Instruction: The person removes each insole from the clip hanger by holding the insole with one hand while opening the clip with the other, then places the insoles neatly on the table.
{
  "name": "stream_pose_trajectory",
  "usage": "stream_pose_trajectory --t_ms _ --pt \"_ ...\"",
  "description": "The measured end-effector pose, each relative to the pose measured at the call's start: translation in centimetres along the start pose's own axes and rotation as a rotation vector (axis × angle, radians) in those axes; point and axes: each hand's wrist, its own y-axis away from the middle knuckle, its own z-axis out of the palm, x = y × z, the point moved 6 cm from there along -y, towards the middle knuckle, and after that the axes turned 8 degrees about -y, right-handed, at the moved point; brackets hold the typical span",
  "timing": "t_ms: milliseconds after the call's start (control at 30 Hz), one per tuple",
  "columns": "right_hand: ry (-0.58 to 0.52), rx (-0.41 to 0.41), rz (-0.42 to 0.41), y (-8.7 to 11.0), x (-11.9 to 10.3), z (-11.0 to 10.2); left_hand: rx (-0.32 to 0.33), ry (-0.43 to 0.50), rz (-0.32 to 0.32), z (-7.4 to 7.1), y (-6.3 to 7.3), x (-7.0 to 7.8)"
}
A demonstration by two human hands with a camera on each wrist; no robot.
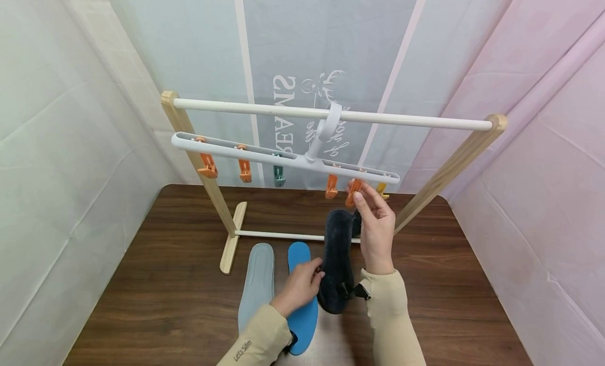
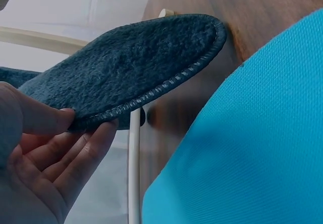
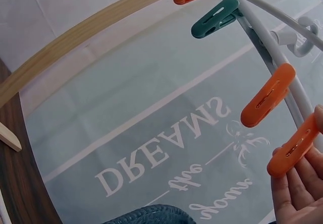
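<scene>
A dark, fuzzy insole (image 1: 336, 261) with a stitched edge is held upright below the hanger. My left hand (image 1: 302, 282) pinches its side edge between thumb and fingers, as the left wrist view shows of the insole (image 2: 131, 62). Up at the white hanger (image 1: 283, 158), my right hand (image 1: 378, 234) grips an orange clip (image 3: 292, 146) between thumb and fingers. The insole's top edge lies just below that clip, apart from it. Part of another dark piece (image 1: 356, 224) shows behind the insole, mostly hidden by the right hand.
The hanger hooks over a white rail (image 1: 264, 110) on a wooden stand (image 1: 449, 174). Other clips hang along it: orange (image 1: 244, 170), green (image 1: 279, 176) and yellow (image 1: 382, 190). A grey insole (image 1: 257, 276) and a blue insole (image 1: 304, 324) lie on the brown table (image 1: 156, 292).
</scene>
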Motion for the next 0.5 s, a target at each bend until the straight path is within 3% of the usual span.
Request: stream_pose_trajectory --t_ms 500 --pt "-0.090 0.043 -0.032 0.1 0.5 -0.8 -0.064 0.051 -0.063 1.3 0.5 -0.5"
